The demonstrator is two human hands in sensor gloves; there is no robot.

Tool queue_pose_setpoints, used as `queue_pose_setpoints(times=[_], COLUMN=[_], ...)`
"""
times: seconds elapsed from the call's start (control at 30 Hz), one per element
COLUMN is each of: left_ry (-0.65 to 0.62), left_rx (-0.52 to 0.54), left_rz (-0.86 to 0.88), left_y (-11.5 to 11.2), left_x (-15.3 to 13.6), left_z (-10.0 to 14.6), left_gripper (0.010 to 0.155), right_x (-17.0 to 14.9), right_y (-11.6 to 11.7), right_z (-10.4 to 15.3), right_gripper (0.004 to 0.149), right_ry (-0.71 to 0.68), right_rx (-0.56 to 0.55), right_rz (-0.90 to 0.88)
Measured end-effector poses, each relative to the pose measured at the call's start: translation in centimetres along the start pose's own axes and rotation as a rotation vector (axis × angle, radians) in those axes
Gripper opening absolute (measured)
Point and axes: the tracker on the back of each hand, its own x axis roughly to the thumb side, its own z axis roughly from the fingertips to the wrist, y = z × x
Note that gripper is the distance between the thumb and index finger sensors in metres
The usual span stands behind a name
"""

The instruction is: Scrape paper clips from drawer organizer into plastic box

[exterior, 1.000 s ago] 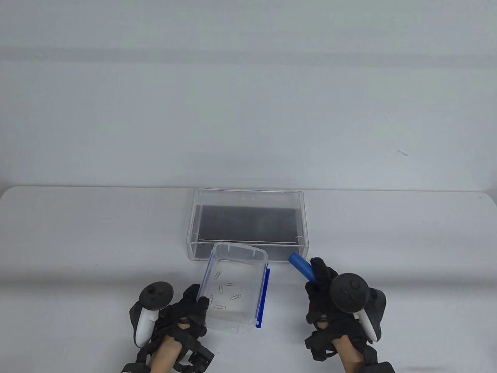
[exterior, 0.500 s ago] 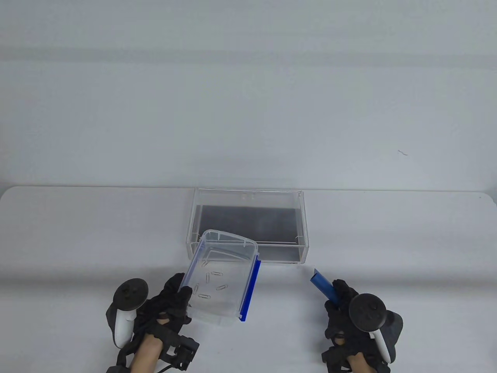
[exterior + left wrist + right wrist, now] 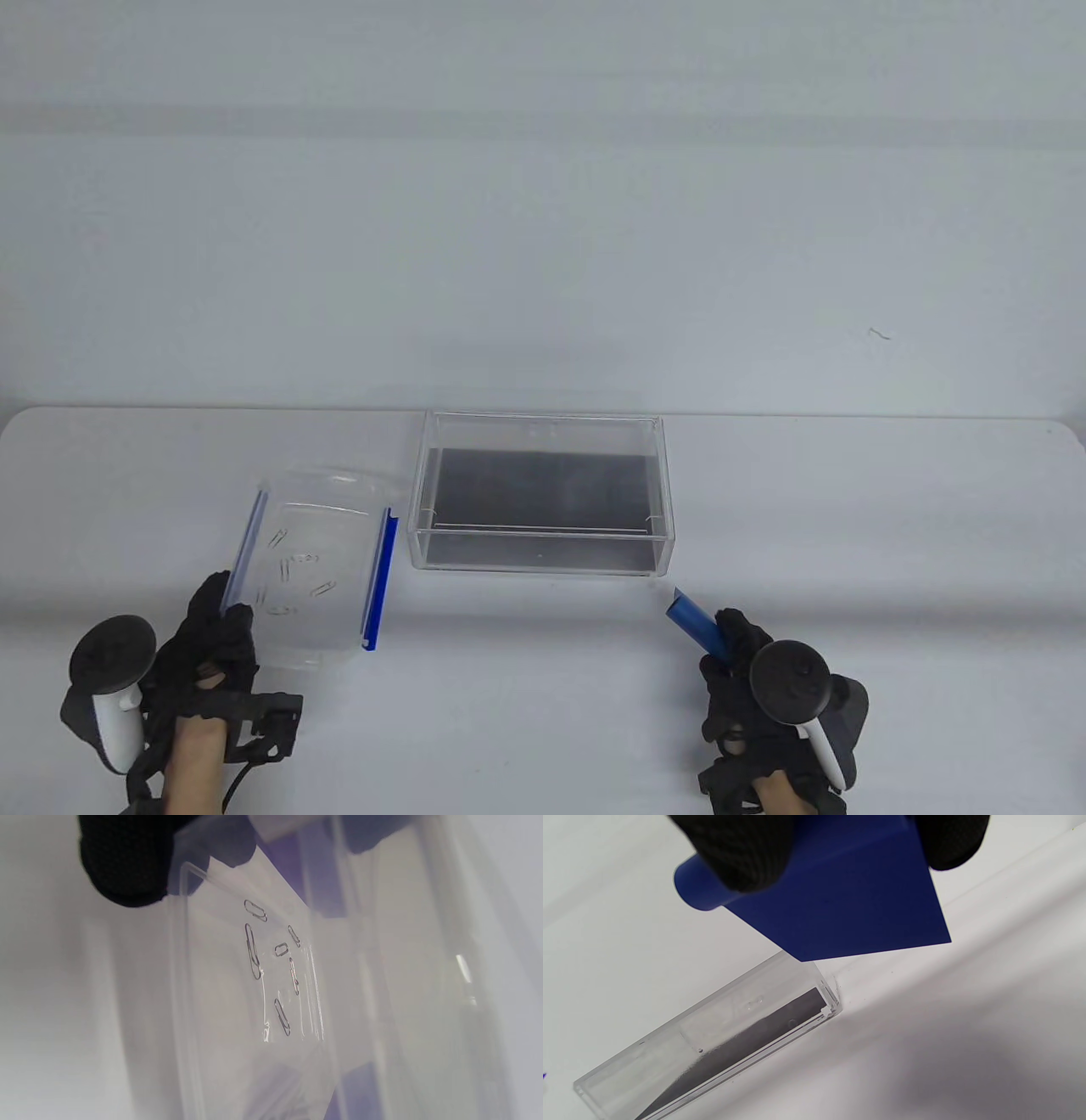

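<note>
While the paper clips [image 3: 293, 577] sat scattered loose on the floor of the plastic box [image 3: 318, 518], that box was over on the left part of the bench [image 3: 848, 509], just left of the drawer organizer [image 3: 543, 424] and not touching it as far as I could tell. Six or so clips showed in the left wrist view [image 3: 271, 959], none of them stacked. The box was clear with blue latch strips down both long sides, and the left hand [image 3: 208, 654] held it by the near left corner, fingers [image 3: 125, 866] wrapped over the rim. Couldn't tell if the box was flat on the bench or lifted a bit. The organizer was a clear rectangular tray with a dark bottom, sitting mid-bench, and I didn't spot any clips in it. Off to the right, the right hand [image 3: 747, 679] gripped a blue scraper [image 3: 696, 620] by its rolled handle, flat blade pointing up-left toward the organizer's near right corner, close but apart from it.
</note>
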Motion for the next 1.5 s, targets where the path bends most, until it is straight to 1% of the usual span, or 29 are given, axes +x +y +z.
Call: queue_pose_setpoints(times=[0.07, 0.17, 0.27, 0.33, 0.4, 0.47, 0.6, 0.73, 0.83, 0.93, 1.0, 1.07, 1.13, 1.17, 1.2, 1.23, 1.33, 1.37, 1.43, 1.47, 1.5], left_ry=[0.07, 0.142, 0.19, 0.207, 0.208, 0.216, 0.246, 0.283, 0.285, 0.276, 0.24, 0.199, 0.08, 0.049, -0.023, -0.066, -0.238, -0.331, -0.4, -0.447, -0.463], left_rx=[0.005, 0.008, 0.0, 0.007, 0.053, 0.06, 0.077, 0.057, 0.064, 0.06, 0.099, 0.111, 0.133, 0.136, 0.138, 0.135, 0.086, 0.029, -0.005, -0.061, -0.1], left_rz=[0.019, 0.001, -0.025, -0.072, -0.197, -0.315, -0.374, -0.507, -0.511, -0.517, -0.547, -0.557, -0.54, -0.538, -0.533, -0.53, -0.529, -0.527, -0.536, -0.527, -0.53], left_y=[0.4, 0.5, 0.5, 0.4, 0.4, 0.4, 0.2, -0.1, -0.2, -0.1, 0.0, 0.0, -0.6, -0.8, -1.4, -1.9, -4.4, -5.8, -7.9, -9.4, -10.4], left_x=[-1.6, -3.3, -4.3, -4.5, -4.4, -4.3, -4.7, -4.8, -4.8, -4.5, -3.4, -2.3, 0.0, 0.6, 1.7, 2.4, 4.6, 5.2, 5.6, 5.7, 5.7], left_z=[-0.5, -1.0, -1.2, -1.2, -1.2, -1.3, -1.3, -1.4, -1.4, -1.3, -1.0, -0.7, 0.2, 0.5, 1.1, 1.5, 3.1, 3.7, 4.6, 5.0, 5.2], left_gripper=[0.061, 0.061, 0.061, 0.061, 0.059, 0.059, 0.059, 0.06, 0.06, 0.066, 0.07, 0.071, 0.072, 0.072, 0.072, 0.072, 0.071, 0.07, 0.068, 0.067, 0.067], right_x=[0.0, 0.0, 0.0, 0.0, 0.0, -0.1, -0.2, -0.2, -0.2, -0.2, -0.3, -0.3, -0.4, -0.4, -0.4, -0.5, -0.7, -0.8, -1.2, -1.4, -1.5], right_y=[0.0, 0.0, -0.1, -0.1, 0.0, 0.2, 0.3, 0.3, 0.3, 0.2, 0.2, 0.2, 0.1, 0.1, 0.0, 0.0, -0.4, -0.5, -0.7, -0.8, -1.0], right_z=[0.0, 0.0, 0.0, 0.0, 0.0, 0.0, 0.0, 0.0, 0.0, 0.0, 0.0, -0.1, -0.1, -0.1, -0.1, -0.2, -0.3, -0.4, -0.6, -0.7, -0.9], right_gripper=[0.061, 0.061, 0.061, 0.061, 0.061, 0.061, 0.061, 0.061, 0.061, 0.061, 0.061, 0.061, 0.061, 0.061, 0.061, 0.061, 0.06, 0.06, 0.06, 0.06, 0.06], right_ry=[0.0, 0.003, 0.004, 0.005, 0.006, 0.01, 0.014, 0.017, 0.019, 0.021, 0.022, 0.023, 0.025, 0.025, 0.027, 0.027, 0.034, 0.037, 0.046, 0.054, 0.058], right_rx=[0.004, 0.005, 0.006, 0.009, 0.012, 0.022, 0.029, 0.032, 0.035, 0.036, 0.034, 0.033, 0.029, 0.028, 0.025, 0.022, 0.005, 0.001, -0.005, -0.01, -0.012], right_rz=[0.001, 0.004, 0.01, 0.015, 0.021, 0.038, 0.042, 0.051, 0.055, 0.055, 0.053, 0.052, 0.05, 0.05, 0.049, 0.05, 0.046, 0.045, 0.046, 0.046, 0.044])
